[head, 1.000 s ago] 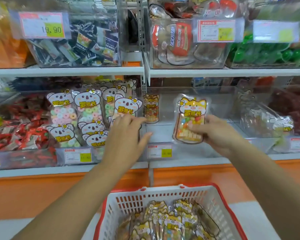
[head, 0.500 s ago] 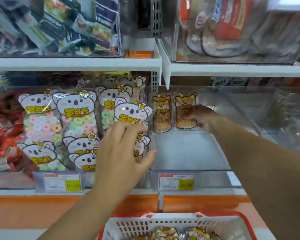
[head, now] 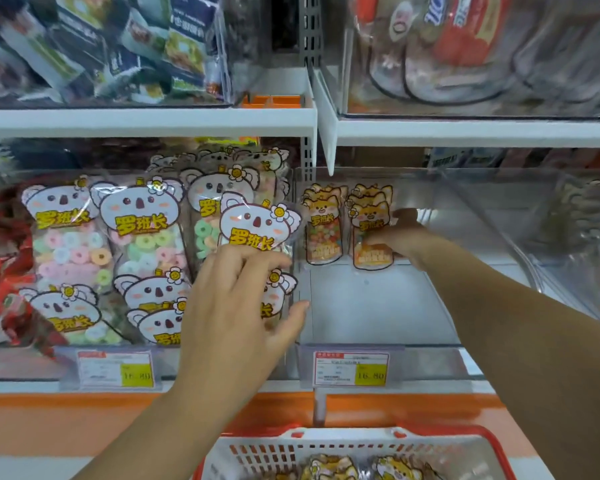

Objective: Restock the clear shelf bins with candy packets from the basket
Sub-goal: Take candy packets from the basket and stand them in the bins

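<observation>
Store shelving filled the whole view, white shelf (head: 153,119) boards with see-through bins lined up along them. So, the one I cared about, the fox candy packet (head: 373,216), stood upright at the very back of the nearly bare clear bin (head: 378,306), right under the fingers of my right hand (head: 402,237). Those fingers lay across its lower front, but I honestly couldn't tell whether they pinched it or just pressed it toward the back wall. Just beside it, on the side away from that hand, stood a second fox packet (head: 323,230), also upright, with more fox ears poking up behind both.

My left hand (head: 236,306) was open, fingers spread and relaxed, fingertips on a koala packet (head: 257,223) in the neighbouring bin, thumb stuck out toward the wall between the two bins. Past that hand the koala bin was packed with pastel ring candy, and further out sat a heap of red wrappers (head: 0,258).

Nearer me than the right hand, a price tag (head: 350,368) sat clipped on the clear bin's front. Under both forearms the white basket (head: 343,436) with its red rim showed more basket packets (head: 329,471) of the same fox kind lying inside. Above both hands the upper bins were too blurry for me to read.
</observation>
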`<state>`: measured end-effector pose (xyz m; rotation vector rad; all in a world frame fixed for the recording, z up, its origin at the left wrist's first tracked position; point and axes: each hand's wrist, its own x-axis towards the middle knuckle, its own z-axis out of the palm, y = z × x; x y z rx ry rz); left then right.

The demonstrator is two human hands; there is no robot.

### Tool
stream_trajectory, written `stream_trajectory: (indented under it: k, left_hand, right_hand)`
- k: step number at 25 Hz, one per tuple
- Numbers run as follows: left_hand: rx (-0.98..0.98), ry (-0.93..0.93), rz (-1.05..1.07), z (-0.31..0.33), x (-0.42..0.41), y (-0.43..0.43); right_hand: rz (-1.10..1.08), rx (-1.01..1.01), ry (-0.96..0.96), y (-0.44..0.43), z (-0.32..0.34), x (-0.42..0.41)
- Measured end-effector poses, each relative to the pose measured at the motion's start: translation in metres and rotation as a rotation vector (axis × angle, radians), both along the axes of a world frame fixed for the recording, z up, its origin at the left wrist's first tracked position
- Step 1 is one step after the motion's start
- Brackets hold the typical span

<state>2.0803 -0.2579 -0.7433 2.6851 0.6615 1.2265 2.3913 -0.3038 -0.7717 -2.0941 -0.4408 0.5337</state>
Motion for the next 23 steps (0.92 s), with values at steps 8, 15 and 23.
stream_trajectory:
  k: [8, 15, 23]
  left_hand:
    - [-0.006, -0.02, -0.006, 0.0, 0.0, -0.001]
    - [-0.004, -0.022, -0.006, 0.001, 0.0, -0.001]
    - [0.01, -0.027, 0.008, -0.001, 0.0, -0.001]
  right_hand:
    - [0.057, -0.37, -0.085, -0.001, 0.006, -0.01]
    - [0.035, -0.449, -0.346, 0.005, 0.008, -0.018]
    - [0.008, -0.378, -0.24, 0.007, 0.001, -0.013]
